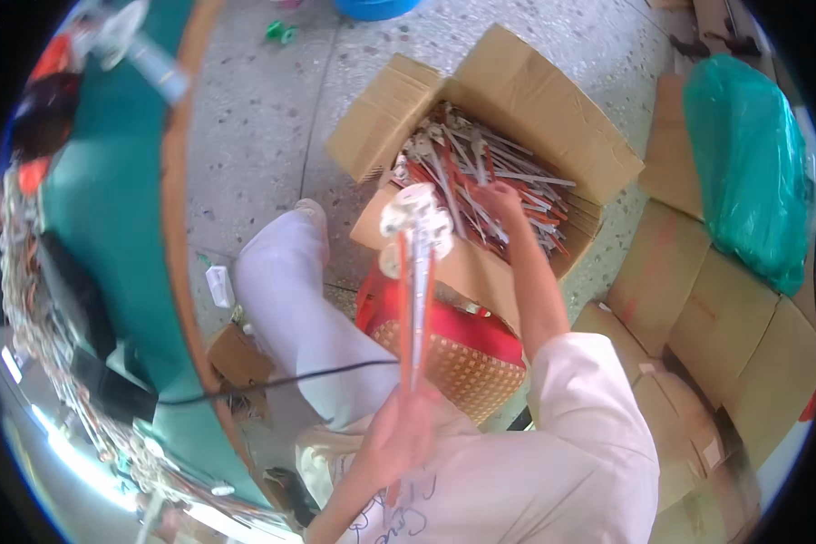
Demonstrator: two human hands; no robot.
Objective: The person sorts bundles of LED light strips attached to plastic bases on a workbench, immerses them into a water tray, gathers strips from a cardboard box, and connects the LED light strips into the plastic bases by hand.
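Observation:
My left hand (399,431) grips the lower end of a bundle of long thin red and white rods (416,290) with white end caps, held upright over my lap. My right hand (499,201) reaches forward into an open cardboard box (535,100) on the floor. Its fingers are closed on some of the many red and white rods (467,168) piled inside. The box flaps stand open around the pile.
A red seat with a woven pattern (462,349) is under me. Green-topped round table (118,227) at left, with a black cable (272,381) crossing from it. Several closed cardboard boxes (698,317) and a green plastic bag (743,154) stand at right.

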